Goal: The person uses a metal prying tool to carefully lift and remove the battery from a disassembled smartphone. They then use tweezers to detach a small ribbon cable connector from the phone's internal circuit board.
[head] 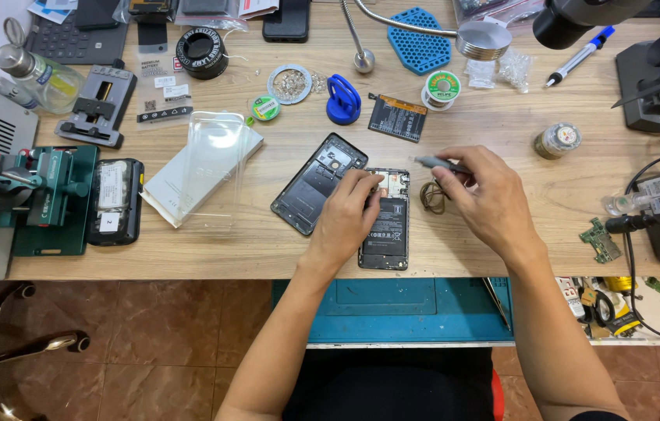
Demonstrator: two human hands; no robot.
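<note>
Both hands work over an opened phone lying on the wooden counter just ahead of the person. Left hand rests palm-down on the phone's upper half, fingers curled and pressing on it, nothing gripped. Right hand is closed around a slim grey tool, its tip pointing left, above and just right of the phone's top edge.

Progress, as judged: the black back cover is already off and lies touching the phone's left side, inner face up. Battery and board are exposed; the phone's battery appears still seated, so internal work seems unfinished and reassembly has not begun.

Packages and labels noted:
- flat black battery pack with an orange strip, beyond the phone, near a blue suction cup
- white rectangular box with a clear case lying across it, left of the cover
- two small round green-labelled solder spools, one at centre, one further left
- small round jar with a pale label, to the right
- black pouch with white stickers, far left
</note>
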